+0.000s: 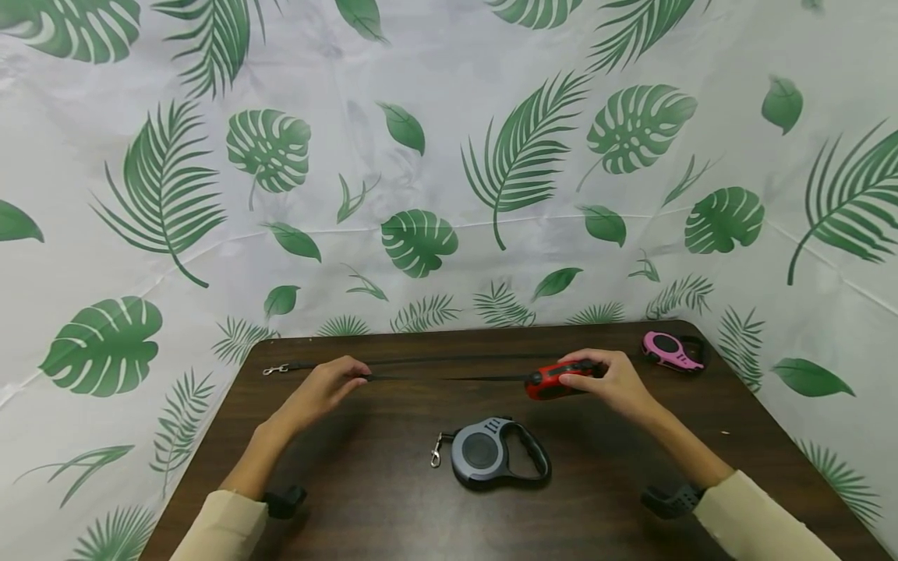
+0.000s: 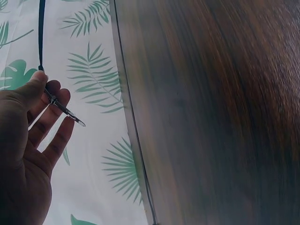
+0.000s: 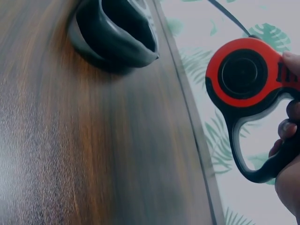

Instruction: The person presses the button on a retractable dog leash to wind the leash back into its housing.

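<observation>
My right hand (image 1: 613, 382) grips the black handle of a red and black retractable dog leash (image 1: 554, 380), lifted over the back half of the table. A taut black strap (image 1: 449, 379) runs from its casing across to my left hand (image 1: 333, 386). There, thumb and fingers pinch the strap's end beside a metal clip (image 2: 65, 111), which juts past the fingertips in the left wrist view. Nearer the front lies a grey and black retractable leash (image 1: 480, 450), its small clip (image 1: 436, 456) pointing left.
At the table's back right corner lies a pink and black retractable leash (image 1: 672, 351). A second black strap (image 1: 456, 360) stretches along the back of the dark wood table (image 1: 393, 514), ending left in a metal clip (image 1: 276, 369). Behind hangs a leaf-patterned white sheet (image 1: 337, 171).
</observation>
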`<state>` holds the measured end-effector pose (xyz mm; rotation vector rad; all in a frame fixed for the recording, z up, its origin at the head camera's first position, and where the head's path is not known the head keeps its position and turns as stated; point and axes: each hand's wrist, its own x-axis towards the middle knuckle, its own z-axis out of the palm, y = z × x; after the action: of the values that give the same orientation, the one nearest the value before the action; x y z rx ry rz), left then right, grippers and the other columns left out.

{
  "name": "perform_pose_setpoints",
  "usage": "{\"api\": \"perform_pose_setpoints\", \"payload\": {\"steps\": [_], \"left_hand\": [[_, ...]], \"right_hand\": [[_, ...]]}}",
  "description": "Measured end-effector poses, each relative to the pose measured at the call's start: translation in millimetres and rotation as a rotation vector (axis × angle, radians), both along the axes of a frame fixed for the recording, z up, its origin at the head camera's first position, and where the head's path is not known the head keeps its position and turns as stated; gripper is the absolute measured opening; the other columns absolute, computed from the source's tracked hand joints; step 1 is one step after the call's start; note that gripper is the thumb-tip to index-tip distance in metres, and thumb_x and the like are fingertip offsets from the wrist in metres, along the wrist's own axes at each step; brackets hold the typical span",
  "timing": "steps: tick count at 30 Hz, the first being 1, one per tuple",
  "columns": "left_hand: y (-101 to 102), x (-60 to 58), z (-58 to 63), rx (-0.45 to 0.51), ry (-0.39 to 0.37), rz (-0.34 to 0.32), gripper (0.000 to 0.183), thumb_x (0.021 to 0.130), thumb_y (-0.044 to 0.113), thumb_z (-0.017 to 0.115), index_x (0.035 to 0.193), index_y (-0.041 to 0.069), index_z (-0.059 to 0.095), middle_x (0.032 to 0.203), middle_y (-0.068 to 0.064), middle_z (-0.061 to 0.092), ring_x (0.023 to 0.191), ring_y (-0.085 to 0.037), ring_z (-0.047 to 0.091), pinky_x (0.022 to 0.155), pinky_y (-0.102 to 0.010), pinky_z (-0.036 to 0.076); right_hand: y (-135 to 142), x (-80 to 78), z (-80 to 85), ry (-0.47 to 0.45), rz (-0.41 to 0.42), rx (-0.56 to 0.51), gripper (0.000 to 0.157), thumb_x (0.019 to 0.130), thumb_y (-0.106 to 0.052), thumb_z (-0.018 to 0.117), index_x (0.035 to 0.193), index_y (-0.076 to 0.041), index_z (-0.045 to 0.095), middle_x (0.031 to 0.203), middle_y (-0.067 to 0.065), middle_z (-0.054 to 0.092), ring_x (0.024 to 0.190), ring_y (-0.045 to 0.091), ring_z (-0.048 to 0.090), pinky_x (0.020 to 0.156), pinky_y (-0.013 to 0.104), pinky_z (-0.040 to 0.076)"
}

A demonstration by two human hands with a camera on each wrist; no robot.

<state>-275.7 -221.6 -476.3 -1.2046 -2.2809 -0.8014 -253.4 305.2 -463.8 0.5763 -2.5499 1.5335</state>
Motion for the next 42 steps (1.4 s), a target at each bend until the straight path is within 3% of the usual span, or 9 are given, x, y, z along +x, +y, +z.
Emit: {"api": "perform_pose_setpoints", "payload": {"steps": [9, 31, 42], "left_hand": [[9.0, 0.3, -1.5, 0.005, -0.018, -0.019, 0.022, 0.087, -0.015, 0.077, 0.105, -0.003, 0.071, 0.098, -0.011, 0.074, 0.089, -0.025, 0.073, 0.075, -0.043, 0.061], [35.0, 2.8, 3.2, 0.021, -0.035, -0.057, 0.019, 0.089, -0.011, 0.077, 0.105, -0.002, 0.071, 0.099, -0.010, 0.075, 0.092, -0.025, 0.073, 0.078, -0.042, 0.061], [46.9, 6.9, 11.4, 0.004, -0.108, -0.068, 0.018, 0.092, -0.008, 0.075, 0.108, -0.002, 0.071, 0.103, -0.011, 0.074, 0.092, -0.023, 0.073, 0.077, -0.044, 0.062]], "right_hand": [[-10.5, 0.8, -2.8, 0.011, 0.008, -0.018, 0.024, 0.094, -0.017, 0.083, 0.116, -0.011, 0.079, 0.112, 0.011, 0.075, 0.078, 0.020, 0.066, 0.063, 0.035, 0.059], [-31.1, 0.5, -6.2, -0.018, 0.045, -0.057, 0.025, 0.094, -0.016, 0.083, 0.117, -0.009, 0.079, 0.112, 0.017, 0.075, 0.081, 0.020, 0.069, 0.067, 0.033, 0.060], [-41.7, -1.9, -7.2, -0.001, 0.056, -0.056, 0.024, 0.093, -0.016, 0.084, 0.116, -0.012, 0.080, 0.108, 0.015, 0.075, 0.076, 0.020, 0.068, 0.062, 0.038, 0.060]]}}
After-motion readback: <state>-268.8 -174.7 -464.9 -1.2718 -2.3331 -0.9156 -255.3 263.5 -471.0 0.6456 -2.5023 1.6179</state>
